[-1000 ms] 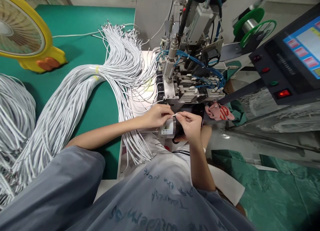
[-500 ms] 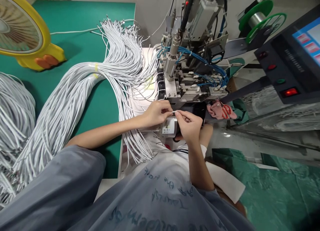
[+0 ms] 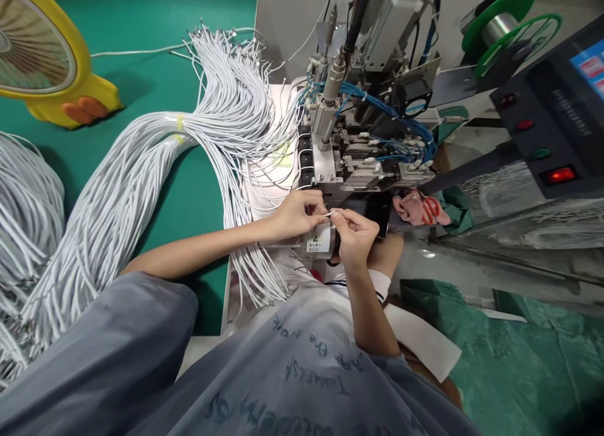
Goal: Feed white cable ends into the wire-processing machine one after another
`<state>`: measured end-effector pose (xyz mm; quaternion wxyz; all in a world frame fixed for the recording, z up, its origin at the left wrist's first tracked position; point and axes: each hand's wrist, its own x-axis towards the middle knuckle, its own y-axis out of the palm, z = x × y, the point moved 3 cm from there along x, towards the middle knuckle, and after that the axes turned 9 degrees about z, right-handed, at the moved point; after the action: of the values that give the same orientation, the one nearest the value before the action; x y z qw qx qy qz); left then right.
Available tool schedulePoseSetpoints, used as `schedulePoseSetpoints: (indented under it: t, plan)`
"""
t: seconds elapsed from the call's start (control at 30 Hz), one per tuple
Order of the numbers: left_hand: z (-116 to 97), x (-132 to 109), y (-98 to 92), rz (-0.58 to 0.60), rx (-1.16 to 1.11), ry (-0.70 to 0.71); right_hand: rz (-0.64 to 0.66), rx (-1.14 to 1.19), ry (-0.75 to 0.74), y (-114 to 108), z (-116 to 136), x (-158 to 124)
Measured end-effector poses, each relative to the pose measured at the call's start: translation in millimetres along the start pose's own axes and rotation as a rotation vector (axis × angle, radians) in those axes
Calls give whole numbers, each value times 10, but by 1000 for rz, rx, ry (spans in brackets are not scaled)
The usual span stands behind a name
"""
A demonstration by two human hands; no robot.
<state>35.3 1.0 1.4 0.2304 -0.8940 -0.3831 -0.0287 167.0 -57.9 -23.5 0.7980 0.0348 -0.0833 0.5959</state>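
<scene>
I am pinching the end of a thin white insulated wire (image 3: pixel 330 212) between the thumb and forefinger of my left hand (image 3: pixel 297 214) and again with the fingertips of my right hand (image 3: pixel 355 233), the two pinches almost touching, right in front of the grey metal machine with blue air tubes (image 3: pixel 363 153). The wire is feeling light and limp to me, I judge; it is bending wherever it is unsupported, so I am keeping my fingers close to its tip, where the short stretch between them stays straight. The smooth jacket is probably a little slippery, and the tip looks fine enough to kink, so I am pressing firmly on the insulation rather than the very end. Just under my hands a small grey cylinder with a yellow warning label (image 3: pixel 321 241) is sitting at the machine's near edge. To my left the big bundle of white wires (image 3: pixel 155 172) is fanning across the green desk mat (image 3: pixel 141 77), loose ends trailing over its right edge near my left forearm. Farther out, a yellow table fan (image 3: pixel 61 77) is standing at the mat's far left corner, and a dark control panel with a lit red switch (image 3: pixel 557 146) is sitting to the right of the machine.
</scene>
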Motion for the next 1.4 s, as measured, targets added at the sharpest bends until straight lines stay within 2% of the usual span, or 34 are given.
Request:
schedulePoseSetpoints:
  t: [0.1,0.23,0.33,0.4,0.53,0.6,0.67,0.77,0.83,1.07,1.23,1.4]
  plan:
    - [-20,5,-35,6,171,95,69,-156,-13,-68,103,25]
    - [-32,30,-89,164,454,287,306,-320,22,-182,221,128]
    - [17,43,-108,226,450,291,428,-352,39,-209,241,189]
    - [63,40,-89,211,393,232,387,-369,3,-200,224,204]
    - [108,12,-20,143,315,173,185,-322,-78,-124,93,166]
    - [93,7,-5,164,327,179,102,-236,-52,-85,-18,141]
    - [72,18,-12,240,411,165,52,-177,9,-70,-136,137]
    - [78,56,-55,359,606,65,105,-170,90,-89,-295,184]
    - [110,84,-81,398,696,-9,169,-161,130,-118,-392,236]
    - [180,99,-43,476,720,-98,224,-50,249,-82,-582,320]
    - [172,80,-41,462,716,-79,297,-67,253,-66,-582,345]
    - [190,61,-31,481,812,-22,373,-117,248,-97,-596,392]
